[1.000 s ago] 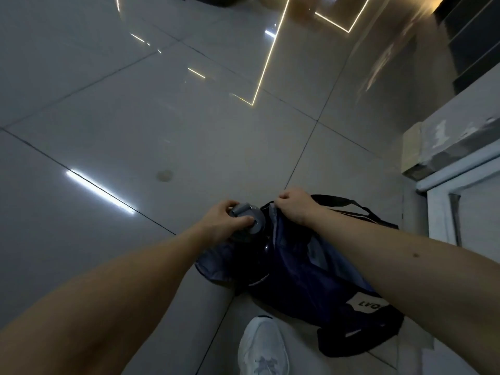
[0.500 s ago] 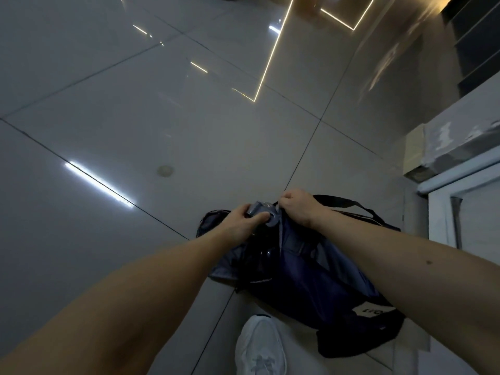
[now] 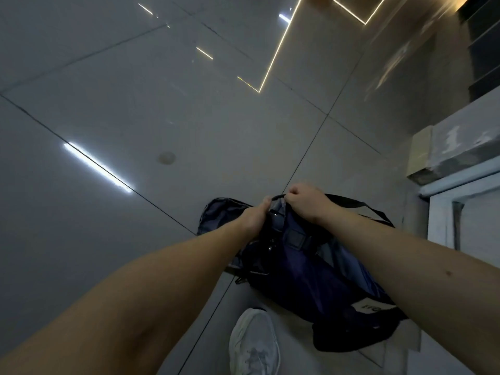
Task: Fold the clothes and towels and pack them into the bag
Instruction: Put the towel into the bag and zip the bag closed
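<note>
Glossy grey floor tiles (image 3: 162, 104) mirror strip lights. Left hand (image 3: 253, 216) reaches into the mouth of the navy bag (image 3: 297, 269); its fingers are hidden, so I cannot tell its grip. Right hand (image 3: 305, 201) clenches the bag's top rim. The bag is at the floor's near right, beside a white sneaker (image 3: 254, 345).

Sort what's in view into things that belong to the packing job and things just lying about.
Belongs to the job:
dark blue bag
right hand, gripping the bag's rim
left hand, fingers hidden at the bag's mouth

Not part of it:
white shoe
round floor mark
white frame on the right
</note>
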Action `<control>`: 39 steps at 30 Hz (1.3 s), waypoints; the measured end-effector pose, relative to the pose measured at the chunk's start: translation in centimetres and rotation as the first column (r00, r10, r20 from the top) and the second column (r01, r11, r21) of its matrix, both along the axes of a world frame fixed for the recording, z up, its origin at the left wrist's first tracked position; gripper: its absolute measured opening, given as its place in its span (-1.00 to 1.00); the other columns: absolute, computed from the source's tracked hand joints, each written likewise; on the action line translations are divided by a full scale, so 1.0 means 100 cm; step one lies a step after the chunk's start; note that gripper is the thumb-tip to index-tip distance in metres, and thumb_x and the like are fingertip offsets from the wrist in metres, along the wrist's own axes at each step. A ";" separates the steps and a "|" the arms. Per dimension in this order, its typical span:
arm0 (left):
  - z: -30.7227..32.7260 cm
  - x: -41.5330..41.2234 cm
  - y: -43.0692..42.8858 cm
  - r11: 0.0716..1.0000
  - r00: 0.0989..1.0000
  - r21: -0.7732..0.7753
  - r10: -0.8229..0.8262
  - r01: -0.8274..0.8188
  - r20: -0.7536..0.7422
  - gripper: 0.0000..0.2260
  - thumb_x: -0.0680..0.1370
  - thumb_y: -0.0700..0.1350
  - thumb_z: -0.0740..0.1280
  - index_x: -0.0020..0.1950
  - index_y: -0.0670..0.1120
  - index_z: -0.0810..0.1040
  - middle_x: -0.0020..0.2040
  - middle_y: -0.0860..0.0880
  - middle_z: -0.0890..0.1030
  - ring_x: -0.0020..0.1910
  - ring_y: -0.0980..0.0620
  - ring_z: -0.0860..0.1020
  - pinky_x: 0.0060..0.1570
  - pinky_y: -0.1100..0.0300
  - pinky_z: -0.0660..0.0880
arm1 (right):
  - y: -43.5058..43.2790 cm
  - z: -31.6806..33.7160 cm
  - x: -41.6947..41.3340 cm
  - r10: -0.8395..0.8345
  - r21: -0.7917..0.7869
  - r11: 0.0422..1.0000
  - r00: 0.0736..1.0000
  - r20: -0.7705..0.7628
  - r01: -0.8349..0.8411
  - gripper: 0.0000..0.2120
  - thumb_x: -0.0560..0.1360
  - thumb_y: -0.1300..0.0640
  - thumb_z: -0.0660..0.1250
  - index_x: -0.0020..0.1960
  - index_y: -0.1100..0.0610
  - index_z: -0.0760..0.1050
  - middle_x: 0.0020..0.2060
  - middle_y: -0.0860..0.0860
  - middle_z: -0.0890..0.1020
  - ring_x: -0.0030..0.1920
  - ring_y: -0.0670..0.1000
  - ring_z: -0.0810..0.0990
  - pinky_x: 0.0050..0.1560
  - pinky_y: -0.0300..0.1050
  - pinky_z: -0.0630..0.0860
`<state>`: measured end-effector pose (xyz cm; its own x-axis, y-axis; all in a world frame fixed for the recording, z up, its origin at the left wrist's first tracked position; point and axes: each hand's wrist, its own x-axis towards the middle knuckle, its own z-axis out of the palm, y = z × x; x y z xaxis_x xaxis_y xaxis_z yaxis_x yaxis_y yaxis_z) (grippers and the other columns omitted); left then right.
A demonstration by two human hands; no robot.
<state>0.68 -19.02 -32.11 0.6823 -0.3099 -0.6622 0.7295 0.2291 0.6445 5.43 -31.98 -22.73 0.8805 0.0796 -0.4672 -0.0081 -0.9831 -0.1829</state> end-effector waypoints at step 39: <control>0.005 -0.039 0.011 0.874 0.911 0.447 -0.328 0.191 0.250 -0.53 0.58 0.32 0.13 0.16 -0.04 0.51 0.05 -0.05 0.62 0.04 -0.05 0.58 0.16 -0.07 0.53 | 0.012 0.033 -0.022 -0.064 0.011 0.998 0.987 -0.149 0.066 -0.65 0.54 -0.05 0.36 -0.29 0.18 0.55 -0.45 0.07 0.58 -0.40 0.09 0.53 -0.34 -0.10 0.45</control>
<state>-3.18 -17.89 -31.59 0.8041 -0.2560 -0.5366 0.4733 -0.2706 0.8383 3.20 -30.78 -19.47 0.8051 0.0332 -0.5922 -0.0999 -0.9766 -0.1906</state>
